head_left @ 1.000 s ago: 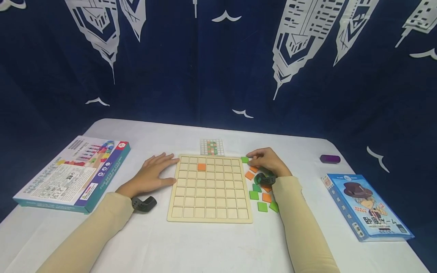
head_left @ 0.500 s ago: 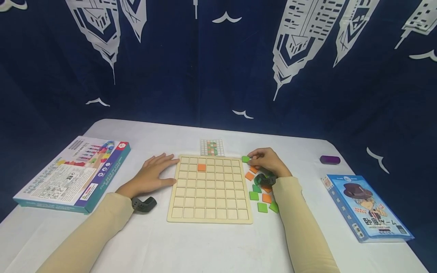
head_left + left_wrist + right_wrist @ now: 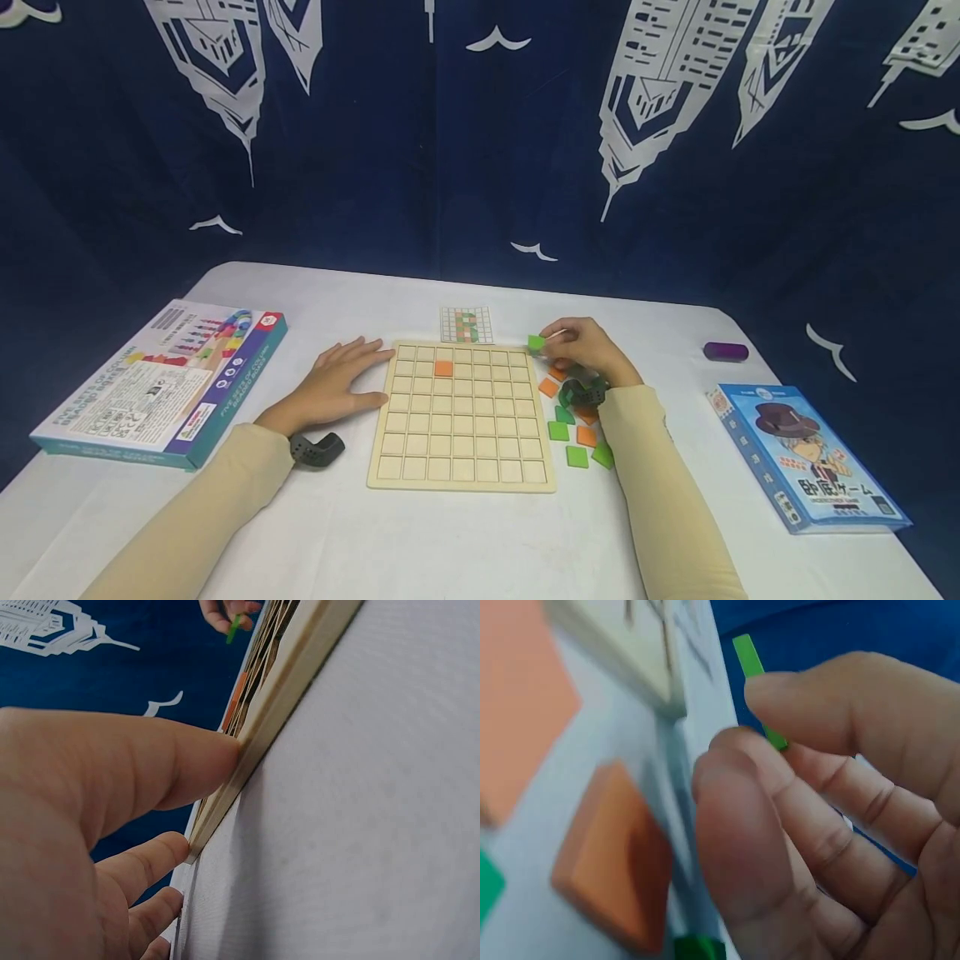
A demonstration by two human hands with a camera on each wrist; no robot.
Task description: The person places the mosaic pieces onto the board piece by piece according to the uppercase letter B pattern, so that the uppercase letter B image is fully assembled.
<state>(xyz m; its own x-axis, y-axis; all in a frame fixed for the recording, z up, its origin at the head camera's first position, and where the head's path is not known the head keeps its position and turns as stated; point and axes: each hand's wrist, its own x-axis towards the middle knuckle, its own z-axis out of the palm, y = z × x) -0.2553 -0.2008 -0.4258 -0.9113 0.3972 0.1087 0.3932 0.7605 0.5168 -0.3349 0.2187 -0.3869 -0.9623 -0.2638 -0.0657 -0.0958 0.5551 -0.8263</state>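
Note:
My right hand point(image 3: 588, 346) pinches a light green square tile point(image 3: 536, 343) between thumb and fingers, near the far right corner of the wooden grid board point(image 3: 450, 482). The right wrist view shows this tile point(image 3: 748, 654) edge-on, lifted off the table. One orange tile point(image 3: 443, 368) lies in a cell of the board near its far edge. My left hand point(image 3: 330, 387) touches the board's left side with fingers spread; in the left wrist view the thumb point(image 3: 187, 761) meets the board's edge. A small pattern card point(image 3: 465, 325) lies just beyond the board.
Several loose green and orange tiles, such as a green one point(image 3: 577, 456) and an orange one point(image 3: 587, 436), lie right of the board, partly under my right wrist. A large game box point(image 3: 161, 383) lies at left, a blue box point(image 3: 810, 458) at right, with a purple cylinder point(image 3: 725, 352) behind it.
My right hand has raised the light green tile from the table and shifted it slightly left toward the board's corner. The left hand has stayed in place.

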